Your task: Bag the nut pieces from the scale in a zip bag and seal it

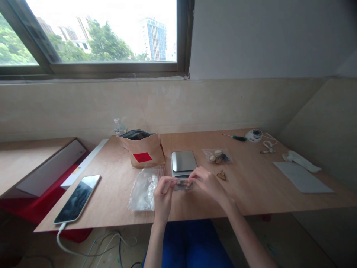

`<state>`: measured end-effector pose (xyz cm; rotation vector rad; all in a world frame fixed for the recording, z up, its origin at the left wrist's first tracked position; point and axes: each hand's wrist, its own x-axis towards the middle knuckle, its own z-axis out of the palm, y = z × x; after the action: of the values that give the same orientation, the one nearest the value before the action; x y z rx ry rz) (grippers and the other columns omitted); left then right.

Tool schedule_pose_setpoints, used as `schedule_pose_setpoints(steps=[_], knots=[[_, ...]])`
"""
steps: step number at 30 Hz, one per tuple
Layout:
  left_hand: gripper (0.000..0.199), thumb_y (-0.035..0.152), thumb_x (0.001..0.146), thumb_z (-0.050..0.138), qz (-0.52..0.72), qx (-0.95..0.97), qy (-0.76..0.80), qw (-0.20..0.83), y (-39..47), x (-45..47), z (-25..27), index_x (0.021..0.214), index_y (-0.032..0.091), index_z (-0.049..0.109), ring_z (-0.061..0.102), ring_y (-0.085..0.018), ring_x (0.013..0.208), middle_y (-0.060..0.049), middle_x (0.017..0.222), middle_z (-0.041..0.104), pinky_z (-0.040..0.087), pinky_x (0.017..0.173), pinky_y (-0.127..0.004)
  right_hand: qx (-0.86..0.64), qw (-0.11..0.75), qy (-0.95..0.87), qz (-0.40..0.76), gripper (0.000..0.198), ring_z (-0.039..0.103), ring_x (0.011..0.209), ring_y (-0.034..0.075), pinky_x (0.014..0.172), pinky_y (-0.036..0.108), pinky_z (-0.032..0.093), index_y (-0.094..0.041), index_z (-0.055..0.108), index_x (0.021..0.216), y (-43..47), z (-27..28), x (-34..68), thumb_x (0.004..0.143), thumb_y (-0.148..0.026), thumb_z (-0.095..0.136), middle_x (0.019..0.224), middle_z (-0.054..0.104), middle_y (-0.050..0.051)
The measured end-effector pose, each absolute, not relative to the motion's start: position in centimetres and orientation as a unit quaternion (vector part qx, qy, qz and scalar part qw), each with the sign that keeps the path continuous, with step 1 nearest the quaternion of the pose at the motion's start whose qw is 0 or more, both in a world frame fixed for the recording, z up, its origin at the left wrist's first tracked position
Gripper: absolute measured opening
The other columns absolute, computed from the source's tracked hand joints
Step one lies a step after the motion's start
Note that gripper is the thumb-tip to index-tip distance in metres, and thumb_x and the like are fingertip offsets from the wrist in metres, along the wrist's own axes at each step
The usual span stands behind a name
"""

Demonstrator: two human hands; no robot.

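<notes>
Between my two hands is a small clear plastic bag (183, 185) with brownish pieces inside. My left hand (163, 193) pinches its left upper corner, and my right hand (208, 182) pinches the right one. Just behind the bag sits a digital scale (184, 162) with a bare metal plate. A stack of clear plastic bags (142, 190) lies flat beside my left hand. To the right of the scale rests a filled clear bag (217, 156) holding pale and dark pieces. One loose brown dried piece (221, 175) lies on the table near my right hand.
A brown paper pouch (147, 152) with a red label stands at the back left, its top open, before a plastic bottle (119, 127). A phone (78, 199) on a cable lies left. At right are a screwdriver (239, 138), a white dome camera (254, 135) and white paper (302, 176).
</notes>
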<state>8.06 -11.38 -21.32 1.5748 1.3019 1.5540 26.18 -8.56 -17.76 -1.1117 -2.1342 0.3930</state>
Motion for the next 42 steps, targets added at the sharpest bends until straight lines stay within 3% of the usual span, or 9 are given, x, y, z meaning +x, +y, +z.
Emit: schedule_pose_setpoints(steps=[5,10,16,22,29,37,42], knots=[[0.019,0.035,0.083,0.058,0.559,0.571,0.488,0.352,-11.4,7.8,-21.2,0.083,0.018,0.064,0.062,-0.017,0.078,-0.004,0.080,0.066,0.048,0.071,-0.026,-0.423,0.354,-0.826,0.116,0.022,0.052,0.071,0.016,0.065,0.027,0.042,-0.019,0.054,0.073,-9.1,-17.9,25.4,0.084,-0.002,0.045,0.073,0.057,0.001],[0.021,0.037,0.080,0.062,0.543,0.564,0.469,0.409,-11.1,7.7,-20.7,0.081,0.016,0.065,0.063,-0.016,0.073,-0.004,0.077,0.066,0.050,0.062,-0.024,-0.404,0.355,-0.837,0.103,0.022,0.051,0.071,0.016,0.064,0.028,0.041,-0.019,0.052,0.071,-9.7,-17.4,24.8,0.086,-0.006,0.043,0.071,0.055,0.002],[0.019,0.034,0.079,0.063,0.562,0.577,0.455,0.379,-11.0,7.4,-20.7,0.078,0.016,0.066,0.062,-0.016,0.072,-0.003,0.075,0.065,0.050,0.064,-0.024,-0.396,0.366,-0.819,0.198,0.002,0.057,0.081,0.017,0.075,0.030,0.045,-0.020,0.058,0.085,-9.7,-16.7,24.7,0.086,-0.020,0.056,0.084,0.063,0.002],[0.019,0.035,0.080,0.062,0.544,0.596,0.443,0.391,-11.1,7.6,-20.1,0.081,0.017,0.068,0.062,-0.017,0.078,-0.005,0.079,0.065,0.050,0.069,-0.026,-0.410,0.392,-0.788,0.241,0.011,0.058,0.077,0.015,0.070,0.026,0.046,-0.020,0.058,0.076,-9.4,-17.1,24.7,0.085,-0.015,0.054,0.078,0.061,0.000],[0.018,0.033,0.083,0.059,0.522,0.630,0.441,0.370,-11.1,8.0,-19.7,0.082,0.017,0.068,0.061,-0.018,0.080,-0.006,0.082,0.065,0.048,0.071,-0.026,-0.437,0.374,-0.804,0.150,0.020,0.056,0.073,0.015,0.064,0.025,0.043,-0.019,0.052,0.074,-9.6,-17.7,23.9,0.083,-0.003,0.045,0.078,0.056,0.001],[0.014,0.029,0.083,0.059,0.552,0.625,0.458,0.309,-10.9,6.8,-20.5,0.078,0.019,0.068,0.062,-0.017,0.079,-0.004,0.081,0.067,0.048,0.073,-0.027,-0.417,0.332,-0.836,0.132,0.010,0.056,0.078,0.017,0.073,0.030,0.043,-0.021,0.056,0.078,-8.9,-17.4,24.3,0.087,-0.017,0.054,0.080,0.062,0.001],[0.014,0.029,0.083,0.059,0.563,0.605,0.472,0.307,-11.2,6.6,-20.7,0.078,0.019,0.067,0.062,-0.017,0.079,-0.003,0.080,0.067,0.049,0.073,-0.027,-0.415,0.357,-0.829,0.113,0.019,0.054,0.073,0.016,0.070,0.029,0.042,-0.019,0.053,0.076,-8.6,-18.8,24.4,0.087,-0.006,0.045,0.076,0.058,0.002]])
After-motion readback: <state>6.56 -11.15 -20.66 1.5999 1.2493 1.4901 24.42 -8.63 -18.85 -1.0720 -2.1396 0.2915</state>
